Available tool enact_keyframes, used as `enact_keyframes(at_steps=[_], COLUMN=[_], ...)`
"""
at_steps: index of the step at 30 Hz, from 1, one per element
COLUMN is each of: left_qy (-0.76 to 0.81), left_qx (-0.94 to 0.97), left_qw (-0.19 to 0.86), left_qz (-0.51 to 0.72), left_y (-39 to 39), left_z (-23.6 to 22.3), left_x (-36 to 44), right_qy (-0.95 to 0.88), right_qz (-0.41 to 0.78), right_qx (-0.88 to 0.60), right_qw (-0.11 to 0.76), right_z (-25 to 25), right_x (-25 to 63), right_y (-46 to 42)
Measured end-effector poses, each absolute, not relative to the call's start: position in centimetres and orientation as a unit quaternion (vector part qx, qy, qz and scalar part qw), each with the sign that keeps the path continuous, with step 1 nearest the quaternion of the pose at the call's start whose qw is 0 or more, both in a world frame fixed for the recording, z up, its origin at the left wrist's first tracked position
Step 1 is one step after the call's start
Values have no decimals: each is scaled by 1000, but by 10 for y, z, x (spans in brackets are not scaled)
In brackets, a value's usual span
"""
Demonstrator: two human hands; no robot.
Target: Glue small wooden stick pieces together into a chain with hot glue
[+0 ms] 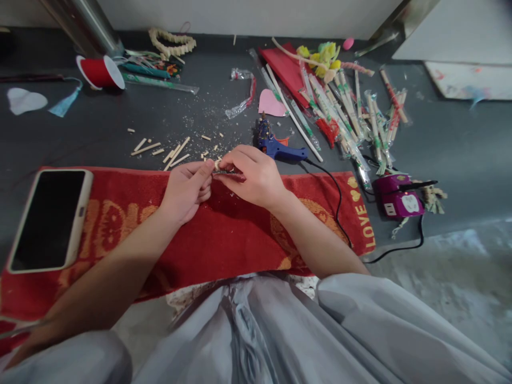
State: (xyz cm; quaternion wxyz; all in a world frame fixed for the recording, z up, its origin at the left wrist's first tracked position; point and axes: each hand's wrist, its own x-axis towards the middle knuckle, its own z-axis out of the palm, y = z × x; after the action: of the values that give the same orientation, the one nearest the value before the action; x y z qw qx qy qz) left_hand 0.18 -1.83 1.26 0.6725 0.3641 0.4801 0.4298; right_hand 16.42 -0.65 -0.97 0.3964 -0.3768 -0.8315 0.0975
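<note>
My left hand (pixel 189 188) is closed, thumb and forefinger pinching a small pale wooden piece (pixel 217 166). Against that piece, my right hand (pixel 256 177) is closed around a thin dark-red strip (pixel 232 175), perhaps a blade or a file; its kind I cannot make out. Both hands meet above the far edge of a red towel (pixel 224 234). Just beyond them lie cut wooden sticks (pixel 176 153) amid pale shavings. A blue hot glue gun (pixel 282 148) rests close to my right hand, nozzle pointing away from me.
A phone (pixel 50 218) lies at left on the towel. Farther back are a red ribbon spool (pixel 101 72), a wooden chain loop (pixel 174 44), wrapped chopsticks (pixel 340 112) and a red envelope (pixel 285 72). The glue gun's cord runs by a purple power block (pixel 398 196).
</note>
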Motion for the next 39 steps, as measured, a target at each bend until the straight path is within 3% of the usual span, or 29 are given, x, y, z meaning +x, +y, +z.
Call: enact_keyframes(at_steps=[10,27,34,39], left_qy=[487,502,497,488], left_qx=[358,338,343,352], left_qw=[675,678,685,686], left_qz=[423,418,407,409], left_y=[-18,-14,-15,-16], left_z=[14,13,16,15], left_x=[2,0,1,1], right_qy=[-836,-761,-800,-815], right_qz=[9,60,120,158], right_qx=[-369,-518,-474,-414], right_qw=[407,386,348,372], right_z=[-16,-10,-4,1], right_x=[167,202,197,185], right_y=[-3,14,11,2])
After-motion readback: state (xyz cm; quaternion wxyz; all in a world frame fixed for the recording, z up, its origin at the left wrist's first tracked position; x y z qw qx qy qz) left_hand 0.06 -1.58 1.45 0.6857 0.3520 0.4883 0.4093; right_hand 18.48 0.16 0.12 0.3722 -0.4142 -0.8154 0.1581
